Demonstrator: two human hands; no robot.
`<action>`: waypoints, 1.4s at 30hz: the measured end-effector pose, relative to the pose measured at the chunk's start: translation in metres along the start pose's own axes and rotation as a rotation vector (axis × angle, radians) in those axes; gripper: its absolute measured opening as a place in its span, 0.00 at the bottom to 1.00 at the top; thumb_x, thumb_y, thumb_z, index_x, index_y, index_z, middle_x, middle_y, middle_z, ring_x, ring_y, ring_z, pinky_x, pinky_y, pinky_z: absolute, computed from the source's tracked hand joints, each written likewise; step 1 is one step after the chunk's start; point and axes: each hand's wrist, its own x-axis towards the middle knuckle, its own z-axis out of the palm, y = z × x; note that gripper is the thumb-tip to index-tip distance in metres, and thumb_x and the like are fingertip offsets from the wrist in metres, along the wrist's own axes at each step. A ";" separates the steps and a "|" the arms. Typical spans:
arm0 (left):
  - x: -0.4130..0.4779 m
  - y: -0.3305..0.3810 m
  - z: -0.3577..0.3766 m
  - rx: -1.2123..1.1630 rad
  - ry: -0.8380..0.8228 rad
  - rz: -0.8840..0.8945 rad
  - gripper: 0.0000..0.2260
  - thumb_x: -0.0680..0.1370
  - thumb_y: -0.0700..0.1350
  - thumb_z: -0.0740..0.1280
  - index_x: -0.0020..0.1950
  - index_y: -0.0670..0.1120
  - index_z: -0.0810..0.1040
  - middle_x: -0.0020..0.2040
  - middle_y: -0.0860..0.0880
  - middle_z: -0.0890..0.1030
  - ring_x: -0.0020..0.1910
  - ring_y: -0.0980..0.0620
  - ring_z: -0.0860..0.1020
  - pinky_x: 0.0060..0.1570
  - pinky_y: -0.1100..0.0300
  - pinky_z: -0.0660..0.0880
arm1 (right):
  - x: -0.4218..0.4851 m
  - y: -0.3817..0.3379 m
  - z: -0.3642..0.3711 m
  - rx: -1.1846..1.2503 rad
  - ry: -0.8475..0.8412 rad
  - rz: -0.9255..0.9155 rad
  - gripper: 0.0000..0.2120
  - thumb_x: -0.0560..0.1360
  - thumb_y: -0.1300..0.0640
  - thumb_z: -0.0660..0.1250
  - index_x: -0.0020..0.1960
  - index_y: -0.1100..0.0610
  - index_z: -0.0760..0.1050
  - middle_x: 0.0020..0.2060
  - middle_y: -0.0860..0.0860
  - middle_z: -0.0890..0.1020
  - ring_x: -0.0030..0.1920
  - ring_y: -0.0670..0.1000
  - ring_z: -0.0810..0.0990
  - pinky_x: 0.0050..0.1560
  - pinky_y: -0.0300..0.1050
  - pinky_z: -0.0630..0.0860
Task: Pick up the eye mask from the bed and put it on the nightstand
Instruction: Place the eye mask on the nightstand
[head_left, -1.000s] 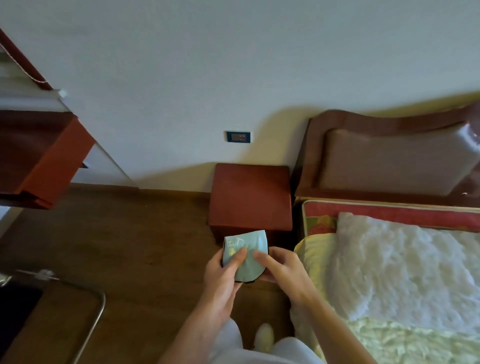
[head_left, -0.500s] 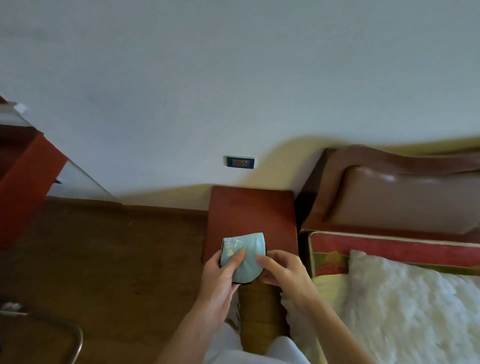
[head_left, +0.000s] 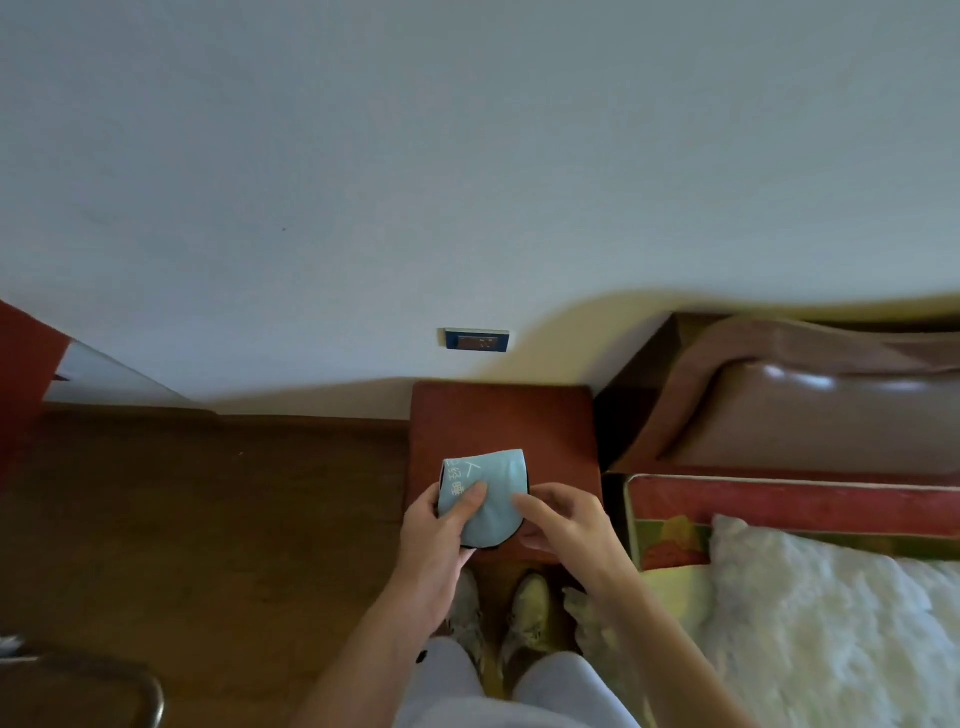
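Observation:
The light blue eye mask (head_left: 496, 493), folded with a black edge and white lettering, hangs over the front part of the reddish-brown nightstand (head_left: 501, 421). My left hand (head_left: 441, 530) grips its left side, thumb pressed on top. My right hand (head_left: 563, 525) pinches its right lower edge with the fingers curled. Whether the mask touches the nightstand top I cannot tell. The bed (head_left: 831, 613) with a white fluffy blanket lies at the right.
A padded brown headboard (head_left: 810, 410) stands right of the nightstand. A wall socket (head_left: 476, 340) sits above the nightstand. Wooden floor (head_left: 208, 519) stretches left. A chair's metal frame (head_left: 140, 691) shows at the bottom left. My shoes (head_left: 530, 603) stand against the nightstand's front.
I have stepped closer to the nightstand and the view has tilted down. Both hands have carried the mask from in front of the nightstand to over its top.

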 end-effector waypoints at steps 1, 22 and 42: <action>0.004 0.001 0.004 -0.001 0.010 -0.008 0.11 0.76 0.39 0.70 0.58 0.44 0.79 0.54 0.42 0.84 0.54 0.44 0.83 0.53 0.50 0.80 | 0.004 0.000 -0.002 -0.001 0.001 0.009 0.16 0.74 0.47 0.73 0.56 0.56 0.84 0.47 0.52 0.88 0.45 0.48 0.88 0.50 0.48 0.86; 0.195 -0.074 0.021 0.251 0.067 -0.161 0.12 0.76 0.38 0.70 0.59 0.45 0.79 0.58 0.41 0.82 0.57 0.43 0.81 0.59 0.45 0.78 | 0.153 0.082 -0.042 -0.581 0.111 -0.016 0.16 0.75 0.50 0.70 0.60 0.55 0.81 0.49 0.49 0.85 0.51 0.50 0.83 0.50 0.43 0.79; 0.352 -0.200 -0.011 1.035 0.149 0.111 0.11 0.72 0.47 0.71 0.48 0.40 0.77 0.45 0.45 0.82 0.44 0.46 0.81 0.36 0.58 0.75 | 0.241 0.304 -0.023 -1.082 0.060 -0.240 0.29 0.75 0.55 0.70 0.74 0.59 0.70 0.76 0.60 0.69 0.76 0.62 0.68 0.67 0.59 0.77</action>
